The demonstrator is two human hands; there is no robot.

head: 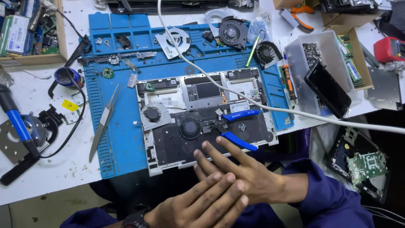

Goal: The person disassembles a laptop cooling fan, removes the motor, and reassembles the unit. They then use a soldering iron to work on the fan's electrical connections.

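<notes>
Head view: my left hand [206, 198] and right hand [240, 169] are both empty, fingers stretched flat, left fingers lying across the back of the right. They sit at the near edge of the opened laptop chassis [202, 118], right fingertips just over its near rim, not gripping anything.

Chassis lies on the blue repair mat [122, 139] on the white table [42, 169]. On the chassis: blue-handled pliers [234, 126] (handles spread, nearest tool to my right fingers), one round fan [190, 128] mid-board, a second fan [152, 114] on its left part. White cable [270, 107] runs across the chassis far corner and off to the right.

Left of the chassis on the mat: metal tweezers [104, 120]. Further left of the chassis, off the mat: blue-handled soldering iron [17, 126] with black cord.

Beyond the chassis: two loose fans [233, 31], one more fan housing [177, 40]. Right of the chassis: orange-handled screwdriver [287, 82], clear plastic bin [299, 55] with a black phone [328, 89] lying across it, then a green circuit board [366, 165] past the table edge. Red meter [389, 48] far right.
</notes>
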